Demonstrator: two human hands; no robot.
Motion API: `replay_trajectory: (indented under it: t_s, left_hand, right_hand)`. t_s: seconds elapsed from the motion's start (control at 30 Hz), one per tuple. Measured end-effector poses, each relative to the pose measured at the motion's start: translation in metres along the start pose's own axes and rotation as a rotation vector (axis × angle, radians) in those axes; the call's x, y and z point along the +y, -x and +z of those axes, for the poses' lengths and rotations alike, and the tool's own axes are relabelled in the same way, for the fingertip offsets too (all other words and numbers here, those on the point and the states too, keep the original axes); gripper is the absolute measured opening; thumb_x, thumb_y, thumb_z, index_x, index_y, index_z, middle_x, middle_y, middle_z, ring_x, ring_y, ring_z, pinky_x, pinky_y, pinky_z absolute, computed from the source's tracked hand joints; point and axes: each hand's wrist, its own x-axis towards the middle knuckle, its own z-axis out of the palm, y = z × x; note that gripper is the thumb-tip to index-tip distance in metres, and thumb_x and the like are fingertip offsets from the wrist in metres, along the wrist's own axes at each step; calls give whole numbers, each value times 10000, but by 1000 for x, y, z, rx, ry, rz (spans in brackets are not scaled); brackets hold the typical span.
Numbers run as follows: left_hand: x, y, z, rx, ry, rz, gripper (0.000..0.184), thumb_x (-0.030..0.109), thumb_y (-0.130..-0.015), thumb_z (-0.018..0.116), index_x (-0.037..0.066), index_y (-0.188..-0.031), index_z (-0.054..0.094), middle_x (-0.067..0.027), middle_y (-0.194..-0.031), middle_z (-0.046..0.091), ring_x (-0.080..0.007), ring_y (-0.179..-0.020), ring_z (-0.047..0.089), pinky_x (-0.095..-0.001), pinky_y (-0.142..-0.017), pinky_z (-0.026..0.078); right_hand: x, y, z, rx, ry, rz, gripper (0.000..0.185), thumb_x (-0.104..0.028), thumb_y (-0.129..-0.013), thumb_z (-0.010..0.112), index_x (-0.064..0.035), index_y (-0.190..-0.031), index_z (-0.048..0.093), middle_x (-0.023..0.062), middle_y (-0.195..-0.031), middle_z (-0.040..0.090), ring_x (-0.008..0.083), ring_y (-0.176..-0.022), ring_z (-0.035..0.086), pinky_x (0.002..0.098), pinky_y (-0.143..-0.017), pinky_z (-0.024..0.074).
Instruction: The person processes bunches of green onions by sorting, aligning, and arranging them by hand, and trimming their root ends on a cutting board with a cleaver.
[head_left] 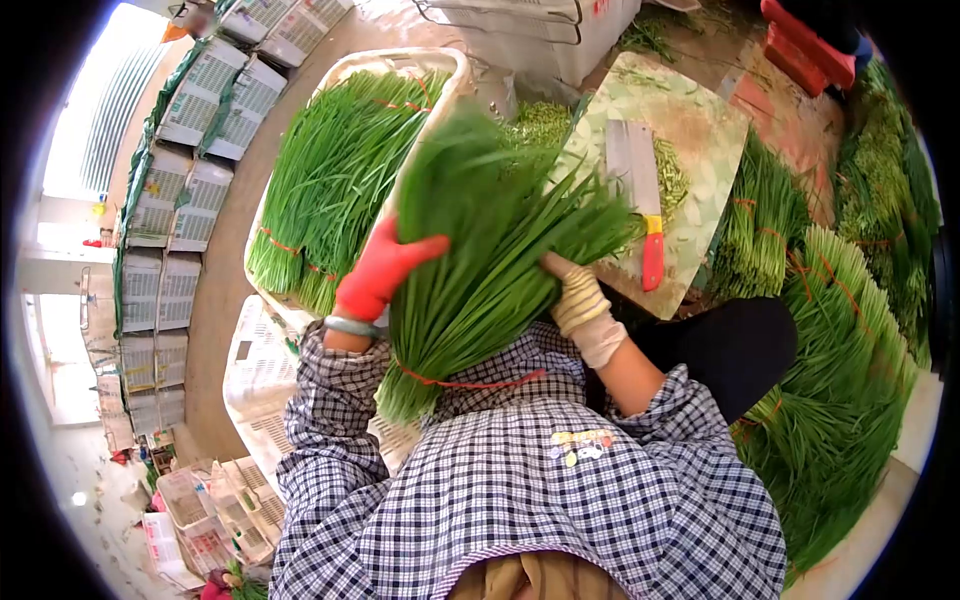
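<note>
A large bunch of green chives (480, 270) lies across my lap, its cut ends low and its leaf tips fanned upward, partly blurred. A red tie (430, 381) circles it near the cut ends, with a loose tail stretching right. My left hand (385, 268), in a red glove, grips the bunch from the left, thumb over the leaves and fingers hidden behind. From the right, my right hand (582, 305) holds the leaves in a yellow-striped pale glove; most of its fingers are tucked among them. Just beyond the leaf tips, a cleaver (633, 180) with a red-and-yellow handle rests on a board (700, 140).
At upper left, a white crate (455, 65) holds tied chive bunches (345, 160). More chives (840, 370) are heaped at my right. Trimmings (668, 175) lie beside the cleaver. Stacked white crates (165, 210) line the left side, and a red stool-like object (805, 50) stands at upper right.
</note>
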Motion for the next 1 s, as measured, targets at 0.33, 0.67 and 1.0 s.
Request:
replay_trajectory:
  t_s: [0.33,0.67,1.0]
  left_hand:
    - [-46,50,-70,440,350,97,340,150,-888,710,29,-1192,621,-52,-1087,692,-147,-943,661,-289,-826,538]
    - [-42,50,-64,528,453,74,347,141,-899,687,6,-1208,606,-98,-1130,681,-198,-978,672,-326,-863,553]
    - [79,89,46,-676,-457,557,870,234,-779,811,-36,-1461,344,-235,-1517,329,-331,-1458,238,-399,-1165,215]
  right_hand:
    - [-3,38,4,144,-408,235,357,-116,-911,661,-15,-1242,573,129,-1218,627,288,-1119,611,443,-983,517]
    - [-3,34,5,227,-279,241,476,-236,-882,723,-37,-1281,555,116,-1255,605,278,-1151,592,426,-996,501]
    - [15,17,33,244,-311,275,717,-537,-905,601,-60,-1412,430,138,-1415,472,312,-1261,477,465,-1056,399]
